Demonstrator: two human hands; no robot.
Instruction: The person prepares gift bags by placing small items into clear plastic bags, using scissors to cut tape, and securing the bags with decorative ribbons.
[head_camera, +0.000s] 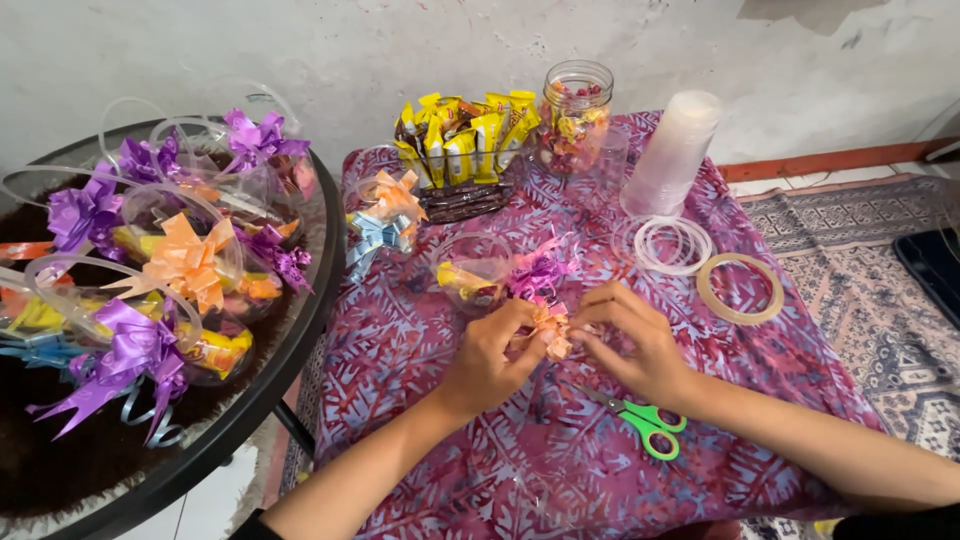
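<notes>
A: Item one: what do we log at the hands?

B: Our left hand (487, 352) and right hand (628, 340) both pinch a small orange pull-ribbon bow (550, 330) between fingertips, just above the purple patterned tablecloth (480, 460).

A: Finished stock?

B: We count many clear plastic cups with handles and bows (190, 270) on the round black glass table (290, 370); two more beside the basket of yellow snack packets (465, 140).

A: Outstanding?

B: One filled cup (470, 275) near the bow, and a stack of unused clear cups (670, 150). Green-handled scissors (645, 420) lie under the right wrist. Well along, we judge.
</notes>
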